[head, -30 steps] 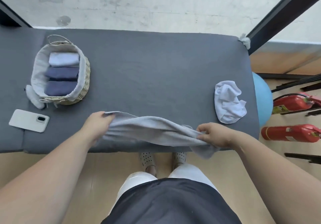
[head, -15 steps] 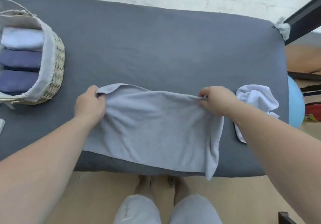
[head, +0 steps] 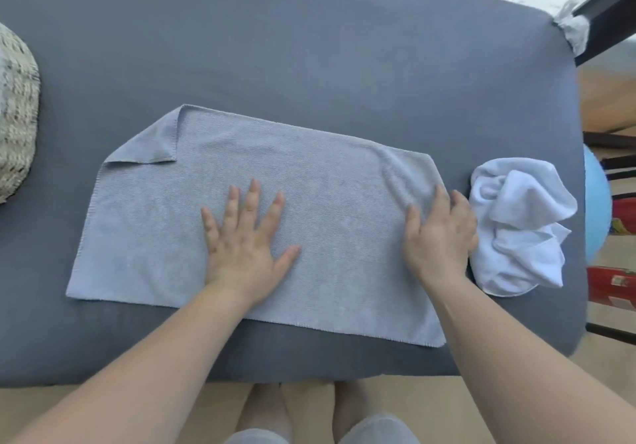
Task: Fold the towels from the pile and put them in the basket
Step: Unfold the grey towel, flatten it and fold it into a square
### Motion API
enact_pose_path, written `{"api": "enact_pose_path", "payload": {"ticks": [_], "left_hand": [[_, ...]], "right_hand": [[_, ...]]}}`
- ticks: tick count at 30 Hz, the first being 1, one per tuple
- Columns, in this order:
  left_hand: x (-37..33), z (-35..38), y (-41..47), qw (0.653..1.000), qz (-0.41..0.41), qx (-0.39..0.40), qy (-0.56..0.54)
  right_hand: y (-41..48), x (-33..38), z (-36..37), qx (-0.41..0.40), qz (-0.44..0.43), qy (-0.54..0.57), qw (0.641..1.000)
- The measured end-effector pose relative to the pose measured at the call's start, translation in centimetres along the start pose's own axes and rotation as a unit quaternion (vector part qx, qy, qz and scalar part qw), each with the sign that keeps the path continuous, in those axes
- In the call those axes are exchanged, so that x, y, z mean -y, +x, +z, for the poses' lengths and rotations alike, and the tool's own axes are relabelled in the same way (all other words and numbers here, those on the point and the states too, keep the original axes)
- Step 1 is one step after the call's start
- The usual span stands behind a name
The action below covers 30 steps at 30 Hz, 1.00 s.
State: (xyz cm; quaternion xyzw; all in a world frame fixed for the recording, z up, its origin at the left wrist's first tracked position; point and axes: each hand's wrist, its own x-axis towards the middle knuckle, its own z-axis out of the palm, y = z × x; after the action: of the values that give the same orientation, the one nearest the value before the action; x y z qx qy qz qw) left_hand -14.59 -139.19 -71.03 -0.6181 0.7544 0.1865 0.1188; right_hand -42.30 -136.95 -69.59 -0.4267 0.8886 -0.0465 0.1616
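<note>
Bright, even daylight — no glare, only soft shadow along the near edge of the grey towel [head: 309,202] and beside the white towel [head: 519,223]. Slightly soft overall, blurrier at the basket [head: 15,113] — wide-angle bowing at the table [head: 309,47] corners.

The grey-covered tabletop [head: 309,47] carries a flat grey towel [head: 327,175] with one folded-over corner, a crumpled white towel [head: 523,230] just beside it, and a woven basket [head: 15,113] at the left edge.

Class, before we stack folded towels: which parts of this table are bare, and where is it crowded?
Bare: the wide far strip beyond the grey towel, and the gap between it and the basket. Crowded: the right end, where the right hand touches the white towel.
</note>
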Motion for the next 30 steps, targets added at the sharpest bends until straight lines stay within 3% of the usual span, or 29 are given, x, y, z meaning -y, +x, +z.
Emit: {"api": "enact_pose_path", "payload": {"ticks": [4, 11, 15, 19, 21, 26, 30], "left_hand": [[-0.2, 2.0, -0.1, 0.999, -0.033, 0.017, 0.007], [0.1, 2.4, -0.9, 0.995, -0.094, 0.020, -0.004], [-0.2, 1.6, -0.9, 0.996, -0.090, 0.018, -0.019], [-0.5, 0.8, -0.9, 0.995, -0.087, -0.020, -0.039], [-0.2, 0.3, -0.3, 0.993, -0.099, -0.042, -0.054], [3.9, -1.8, 2.0, 0.981, -0.174, -0.079, -0.038], [7.9, -3.0, 3.1, 0.984, -0.167, -0.065, 0.014]], "right_hand": [[0.9, -1.5, 0.0, 0.000, -0.046, -0.023, 0.999], [1.9, 2.6, -0.3, -0.043, -0.230, 0.076, 0.969], [2.4, 2.3, 0.2, -0.059, -0.252, 0.060, 0.964], [1.2, 3.1, 1.0, -0.053, -0.210, -0.035, 0.976], [-0.4, 5.1, 1.3, -0.056, -0.241, -0.044, 0.968], [-3.4, 11.2, 3.5, 0.070, -0.314, -0.083, 0.943], [-3.6, 14.9, 5.5, 0.167, -0.307, -0.094, 0.932]]}}
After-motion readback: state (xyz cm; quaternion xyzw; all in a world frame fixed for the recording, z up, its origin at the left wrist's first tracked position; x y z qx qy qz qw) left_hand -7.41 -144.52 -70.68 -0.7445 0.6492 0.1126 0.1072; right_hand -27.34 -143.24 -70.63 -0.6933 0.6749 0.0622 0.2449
